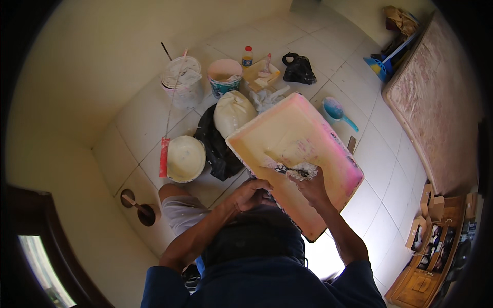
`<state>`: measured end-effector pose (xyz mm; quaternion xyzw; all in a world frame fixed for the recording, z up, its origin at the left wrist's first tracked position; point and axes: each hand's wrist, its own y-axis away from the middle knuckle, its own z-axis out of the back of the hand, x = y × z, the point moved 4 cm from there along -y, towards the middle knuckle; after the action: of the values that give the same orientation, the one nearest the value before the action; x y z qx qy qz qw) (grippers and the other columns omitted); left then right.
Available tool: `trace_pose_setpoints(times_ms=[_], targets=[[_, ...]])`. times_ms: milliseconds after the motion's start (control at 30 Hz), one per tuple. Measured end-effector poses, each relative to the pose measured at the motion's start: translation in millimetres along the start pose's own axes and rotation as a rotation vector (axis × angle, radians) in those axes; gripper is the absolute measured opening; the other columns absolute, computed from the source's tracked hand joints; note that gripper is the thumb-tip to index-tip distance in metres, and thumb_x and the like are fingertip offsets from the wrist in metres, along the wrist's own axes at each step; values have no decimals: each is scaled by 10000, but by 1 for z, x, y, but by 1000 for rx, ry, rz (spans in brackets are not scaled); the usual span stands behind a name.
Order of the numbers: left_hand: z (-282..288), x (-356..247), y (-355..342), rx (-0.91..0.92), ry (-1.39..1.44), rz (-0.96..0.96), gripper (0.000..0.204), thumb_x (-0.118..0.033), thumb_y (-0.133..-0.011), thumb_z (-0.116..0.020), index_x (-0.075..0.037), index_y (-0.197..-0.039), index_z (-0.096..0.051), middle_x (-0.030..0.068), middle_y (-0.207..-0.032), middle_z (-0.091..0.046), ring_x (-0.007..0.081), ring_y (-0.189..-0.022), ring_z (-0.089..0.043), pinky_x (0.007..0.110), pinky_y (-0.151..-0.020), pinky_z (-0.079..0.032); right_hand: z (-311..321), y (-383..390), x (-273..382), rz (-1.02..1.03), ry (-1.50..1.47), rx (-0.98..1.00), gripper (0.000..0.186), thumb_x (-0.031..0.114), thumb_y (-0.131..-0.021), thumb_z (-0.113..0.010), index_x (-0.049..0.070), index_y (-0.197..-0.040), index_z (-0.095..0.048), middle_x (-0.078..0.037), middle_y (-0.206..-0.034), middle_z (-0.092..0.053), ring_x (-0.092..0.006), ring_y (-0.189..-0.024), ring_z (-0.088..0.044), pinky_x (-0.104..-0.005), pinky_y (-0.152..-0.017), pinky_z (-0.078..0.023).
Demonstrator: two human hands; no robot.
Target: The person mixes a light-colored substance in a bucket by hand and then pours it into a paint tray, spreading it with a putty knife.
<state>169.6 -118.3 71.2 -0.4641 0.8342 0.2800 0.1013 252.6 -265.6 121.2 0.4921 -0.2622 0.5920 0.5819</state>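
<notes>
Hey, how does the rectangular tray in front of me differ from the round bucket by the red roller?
Shape: the rectangular tray has straight sides; the round bucket is circular. Color: the tray is pink along its right side; the bucket looks plain cream inside. Handling: your left hand is at the tray's edge; neither hand touches the bucket. Both are open-topped.

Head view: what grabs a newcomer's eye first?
The large pink-and-cream tray tilted across the centre, with the left hand at its rim and the right hand holding a white-smeared tool over its inside. Next, the bright red roller on the left, beside a round tub with pale contents. Then the big pinkish mattress standing at the right.
</notes>
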Motion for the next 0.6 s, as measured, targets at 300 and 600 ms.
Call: trace_pose_setpoints(times_ms=[300, 600], targets=[[-2, -1, 3, 17, 11, 11, 449, -153, -736, -582, -42, -1161, -486, 92, -1097, -551, 243, -1002, -532, 460, -865, -431, 5, 23, 58, 726, 331, 60, 368, 29, -630, -661, -32, -976, -551, -150, -858, -625, -268, -776, -618, -313, -709, -484], [2, 0, 3, 7, -25, 17, 457, -149, -744, -577, -37, -1175, -475, 100, -1122, -537, 252, -1036, -510, 474, -872, -428, 7, 14, 47, 773, 537, 136, 560, 83, -571, -680, -56, -1089, -516, -200, -1033, -576, -342, -938, -580, -356, -808, -476]])
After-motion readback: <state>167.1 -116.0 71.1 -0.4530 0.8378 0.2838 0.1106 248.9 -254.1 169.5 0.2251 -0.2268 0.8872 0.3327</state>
